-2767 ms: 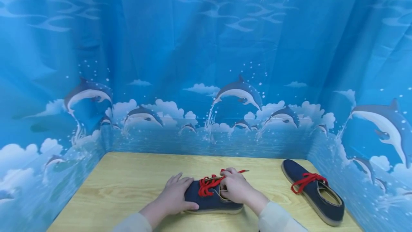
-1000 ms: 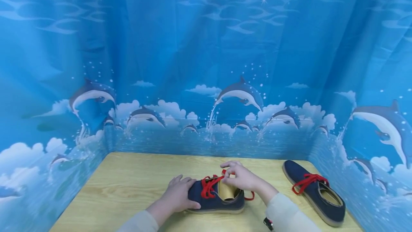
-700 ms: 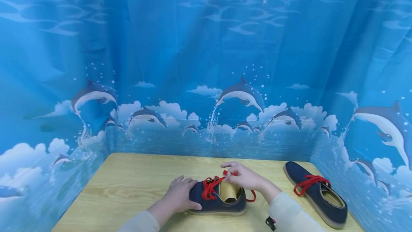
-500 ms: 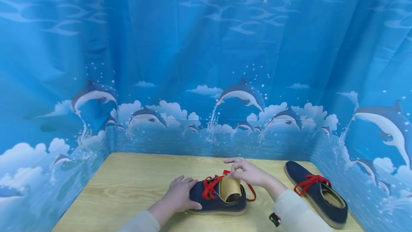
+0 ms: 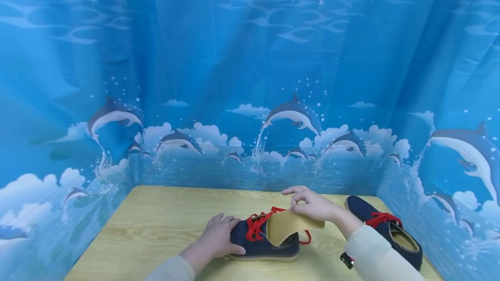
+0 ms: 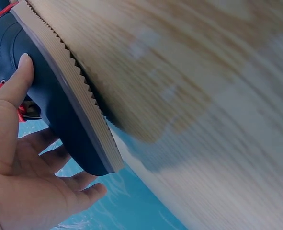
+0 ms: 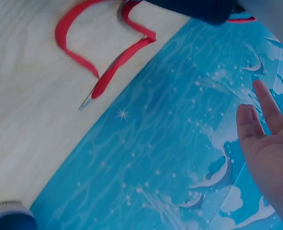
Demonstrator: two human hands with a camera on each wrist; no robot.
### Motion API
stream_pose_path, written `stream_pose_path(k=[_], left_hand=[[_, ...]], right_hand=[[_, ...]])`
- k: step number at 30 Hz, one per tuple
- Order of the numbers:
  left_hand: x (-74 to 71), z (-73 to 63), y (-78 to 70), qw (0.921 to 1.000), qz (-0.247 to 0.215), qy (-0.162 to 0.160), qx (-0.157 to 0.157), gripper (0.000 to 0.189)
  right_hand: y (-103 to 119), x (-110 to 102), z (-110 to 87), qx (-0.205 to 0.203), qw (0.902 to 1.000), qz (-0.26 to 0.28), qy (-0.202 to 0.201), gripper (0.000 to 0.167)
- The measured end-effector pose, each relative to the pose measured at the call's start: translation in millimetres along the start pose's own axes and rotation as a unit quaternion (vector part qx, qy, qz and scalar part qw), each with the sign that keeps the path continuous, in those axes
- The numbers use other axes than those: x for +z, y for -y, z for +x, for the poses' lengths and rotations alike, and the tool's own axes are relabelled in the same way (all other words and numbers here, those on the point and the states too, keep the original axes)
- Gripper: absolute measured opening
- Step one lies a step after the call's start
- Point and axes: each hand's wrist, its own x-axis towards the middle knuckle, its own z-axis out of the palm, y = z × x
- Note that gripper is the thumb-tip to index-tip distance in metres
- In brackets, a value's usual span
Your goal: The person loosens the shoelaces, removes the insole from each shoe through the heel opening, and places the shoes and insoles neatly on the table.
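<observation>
A navy shoe (image 5: 263, 249) with red laces (image 5: 254, 227) lies on its sole mid-table, toe to the left. My left hand (image 5: 218, 236) grips its toe end; the left wrist view has the thumb on one side of the shoe (image 6: 67, 120) and the fingers round the other. Out of the opening rises a bent tan sheet (image 5: 282, 224), its right end sticking out past the heel. My right hand (image 5: 310, 205) pinches the sheet's upper edge between thumb and forefinger, other fingers extended. In the right wrist view a loose red lace (image 7: 122, 62) hangs near the table edge.
A second navy shoe (image 5: 408, 257) with its red lace tied stands at the table's right side, partly behind the right sleeve (image 5: 375, 250). Blue dolphin-print curtains (image 5: 250, 77) enclose the wooden table (image 5: 168, 211) at back and sides.
My right hand has left the laces, taken hold of the tan sheet in the shoe opening and drawn it up and to the right. The left hand keeps its grip on the toe.
</observation>
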Motion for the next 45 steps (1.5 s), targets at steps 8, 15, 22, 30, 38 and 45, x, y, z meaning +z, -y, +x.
stream_pose_path(k=[8, 15, 22, 30, 38, 45], left_hand=[[-1.6, -2.6, -1.4, 0.9998, 0.003, -0.016, 0.011, 0.087], [-0.1, -2.6, -1.0, 0.9999, -0.005, -0.014, 0.000, 0.087], [3.2, -0.7, 0.9, 0.9999, -0.008, -0.004, -0.007, 0.087], [2.6, -0.7, 0.6, 0.9999, -0.008, -0.003, -0.007, 0.087], [4.8, 0.0, 0.1, 0.9999, 0.008, -0.008, -0.004, 0.087], [2.9, 0.3, 0.7, 0.9999, 0.009, -0.001, -0.012, 0.087]], right_hand=[[4.8, -23.1, -14.4, 0.024, 0.9982, -0.052, 0.020, 0.024], [9.7, -46.3, -26.6, 0.061, 0.9948, -0.038, 0.072, 0.026], [20.7, -72.3, -46.4, 0.095, 0.9927, -0.016, 0.073, 0.030], [23.8, -97.1, -71.4, 0.115, 0.9917, -0.022, 0.054, 0.028], [8.2, -103.4, -85.6, 0.168, 0.9851, -0.035, 0.010, 0.030], [-12.1, -94.0, -87.0, 0.197, 0.9797, -0.015, -0.036, 0.038]])
